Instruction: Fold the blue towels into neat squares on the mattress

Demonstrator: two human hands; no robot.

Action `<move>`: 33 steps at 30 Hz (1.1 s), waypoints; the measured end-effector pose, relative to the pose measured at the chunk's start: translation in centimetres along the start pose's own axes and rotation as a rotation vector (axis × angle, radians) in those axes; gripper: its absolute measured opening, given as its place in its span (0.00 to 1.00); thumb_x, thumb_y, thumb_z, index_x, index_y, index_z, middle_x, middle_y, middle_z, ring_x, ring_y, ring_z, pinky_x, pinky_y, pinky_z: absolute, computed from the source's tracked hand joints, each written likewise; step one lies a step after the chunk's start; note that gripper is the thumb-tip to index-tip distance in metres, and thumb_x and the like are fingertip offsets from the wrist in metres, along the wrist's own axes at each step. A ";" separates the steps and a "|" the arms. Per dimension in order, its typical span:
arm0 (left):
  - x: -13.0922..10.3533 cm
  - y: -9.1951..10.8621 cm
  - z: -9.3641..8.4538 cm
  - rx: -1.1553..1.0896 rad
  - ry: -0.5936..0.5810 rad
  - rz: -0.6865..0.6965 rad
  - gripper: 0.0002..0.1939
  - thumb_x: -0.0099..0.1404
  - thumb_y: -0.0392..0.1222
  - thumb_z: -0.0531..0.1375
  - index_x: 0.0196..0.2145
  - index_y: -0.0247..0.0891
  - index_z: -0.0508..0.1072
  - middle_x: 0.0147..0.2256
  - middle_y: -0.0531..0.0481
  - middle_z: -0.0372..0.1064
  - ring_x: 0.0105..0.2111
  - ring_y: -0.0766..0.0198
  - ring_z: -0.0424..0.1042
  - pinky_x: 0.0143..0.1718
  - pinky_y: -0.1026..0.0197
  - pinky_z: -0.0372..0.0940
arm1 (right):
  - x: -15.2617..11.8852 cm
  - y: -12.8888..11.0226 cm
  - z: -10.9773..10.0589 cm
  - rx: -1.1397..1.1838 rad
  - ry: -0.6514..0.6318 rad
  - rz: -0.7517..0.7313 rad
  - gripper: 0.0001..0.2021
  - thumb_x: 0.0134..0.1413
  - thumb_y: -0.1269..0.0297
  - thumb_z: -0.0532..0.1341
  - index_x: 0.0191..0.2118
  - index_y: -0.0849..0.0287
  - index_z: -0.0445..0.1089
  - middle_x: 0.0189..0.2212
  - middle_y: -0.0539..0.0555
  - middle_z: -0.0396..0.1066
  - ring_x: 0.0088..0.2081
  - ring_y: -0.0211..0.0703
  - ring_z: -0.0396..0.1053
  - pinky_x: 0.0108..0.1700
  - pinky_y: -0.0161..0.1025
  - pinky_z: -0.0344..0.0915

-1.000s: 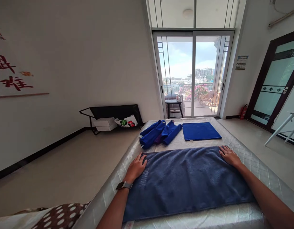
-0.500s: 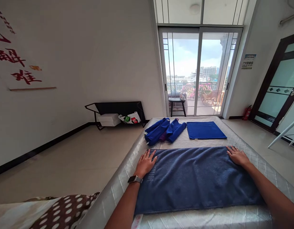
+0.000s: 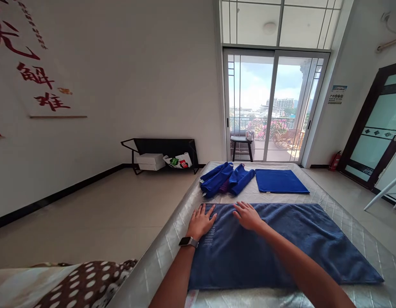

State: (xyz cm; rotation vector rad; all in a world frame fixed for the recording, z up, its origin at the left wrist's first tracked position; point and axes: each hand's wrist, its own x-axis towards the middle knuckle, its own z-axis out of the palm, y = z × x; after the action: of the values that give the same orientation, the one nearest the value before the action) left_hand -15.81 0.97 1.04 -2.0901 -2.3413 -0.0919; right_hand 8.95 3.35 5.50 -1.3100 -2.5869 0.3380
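The left hand (image 3: 201, 221) lies palm down near the left edge of the mattress (image 3: 170, 233), fingers spread toward the far edge. The right hand (image 3: 247, 216) is near it, palm down, fingers extended; the right forearm (image 3: 297, 265) slants inward.

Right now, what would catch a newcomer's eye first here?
Probably the dark blue towel spread across the mattress, with the left hand near its far left corner and the right hand near its far edge. Next comes the bright sliding glass door past the mattress's far end, then the red calligraphy on the left wall.
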 end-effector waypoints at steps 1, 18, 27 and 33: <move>0.0 0.0 -0.1 0.006 0.007 0.000 0.33 0.74 0.59 0.42 0.71 0.45 0.56 0.71 0.41 0.50 0.71 0.45 0.49 0.69 0.40 0.43 | 0.3 -0.7 0.7 0.010 -0.027 0.000 0.28 0.72 0.51 0.44 0.71 0.53 0.56 0.72 0.54 0.52 0.72 0.51 0.46 0.71 0.53 0.44; 0.5 1.6 -0.1 -0.094 -0.005 0.117 0.36 0.72 0.66 0.43 0.71 0.50 0.55 0.72 0.46 0.47 0.71 0.44 0.46 0.70 0.39 0.40 | 1.1 -1.1 1.4 0.015 -0.059 0.058 0.32 0.72 0.50 0.40 0.73 0.62 0.49 0.73 0.58 0.45 0.74 0.49 0.39 0.73 0.53 0.38; 0.6 1.8 0.3 -0.050 -0.012 0.058 0.37 0.70 0.70 0.42 0.71 0.55 0.53 0.73 0.46 0.45 0.72 0.39 0.44 0.69 0.35 0.38 | 2.6 -2.5 3.3 0.006 -0.059 -0.049 0.32 0.72 0.52 0.40 0.73 0.64 0.50 0.73 0.58 0.45 0.73 0.47 0.40 0.73 0.50 0.40; 0.7 1.6 0.2 -0.069 0.002 0.043 0.34 0.73 0.65 0.39 0.71 0.55 0.52 0.72 0.50 0.48 0.71 0.42 0.46 0.69 0.36 0.39 | 1.6 -1.1 2.8 0.004 -0.078 -0.004 0.31 0.72 0.51 0.40 0.73 0.60 0.49 0.73 0.56 0.44 0.74 0.47 0.39 0.72 0.51 0.40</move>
State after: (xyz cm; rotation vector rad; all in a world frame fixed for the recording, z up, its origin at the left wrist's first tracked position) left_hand -14.29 1.82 0.94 -2.1691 -2.3229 -0.1771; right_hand 6.38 3.76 3.35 -1.3158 -2.6510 0.4013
